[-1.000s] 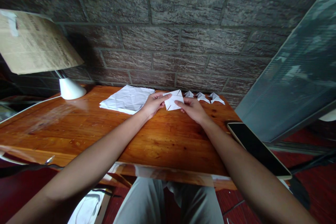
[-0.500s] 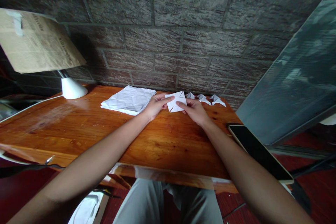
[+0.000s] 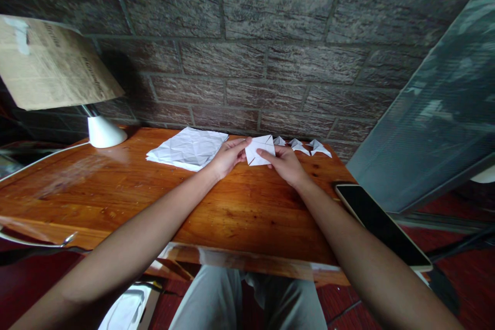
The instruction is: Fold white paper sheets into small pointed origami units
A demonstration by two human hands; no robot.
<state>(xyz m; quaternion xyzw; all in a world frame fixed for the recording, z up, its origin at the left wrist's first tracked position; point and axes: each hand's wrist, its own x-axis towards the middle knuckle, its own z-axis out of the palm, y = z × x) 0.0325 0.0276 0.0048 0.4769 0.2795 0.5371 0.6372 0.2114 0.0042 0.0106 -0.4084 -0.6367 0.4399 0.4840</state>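
Note:
A small folded square of white paper (image 3: 260,157) is held up above the table's far side, with dark slits at two of its corners. My left hand (image 3: 229,157) pinches it near the upper left corner, thumb at the edge. My right hand (image 3: 285,164) grips the right side, its thumb lying flat across the front and its fingers behind. Just beyond my right hand stand folded white paper pieces (image 3: 319,147) in a row along the wall. A stack of creased white paper sheets (image 3: 187,148) lies left of my left hand.
The wooden table (image 3: 235,221) meets a brick wall (image 3: 290,62). A lamp (image 3: 104,133) with a paper-covered shade stands at the left. On the right edge rests a dark-screened tablet or phone (image 3: 381,224), close to my right forearm, beside a grey-blue panel (image 3: 425,103).
My left thumb has drawn back from the face of the paper square to its upper left edge. The right hand keeps its grip. The view has shifted slightly.

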